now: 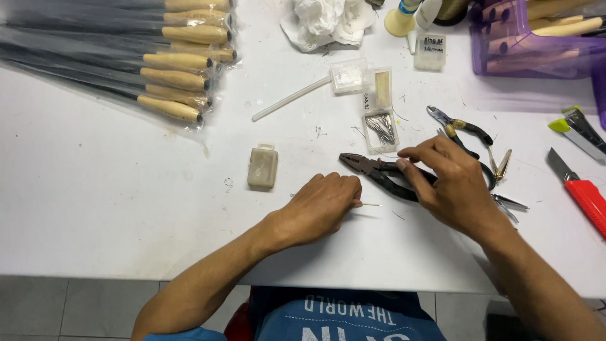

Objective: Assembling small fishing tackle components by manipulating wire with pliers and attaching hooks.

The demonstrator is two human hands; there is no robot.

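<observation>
My left hand (323, 207) rests on the white table (107, 208), fingers curled around a thin rod (372, 204) whose tip pokes out to the right. My right hand (449, 183) lies over the handles of the black combination pliers (366, 168), fingers closing on them; the jaws point left. A small open clear box of metal pins (381, 129) sits just beyond the pliers.
Wrapped wooden-handled tools (170, 60) lie at the far left. A beige small case (262, 167), a white tube (290, 99), crumpled tissue (325, 22), a purple bin (536, 41), other pliers (459, 125), tweezers (502, 165) and a red cutter (584, 192) surround the hands.
</observation>
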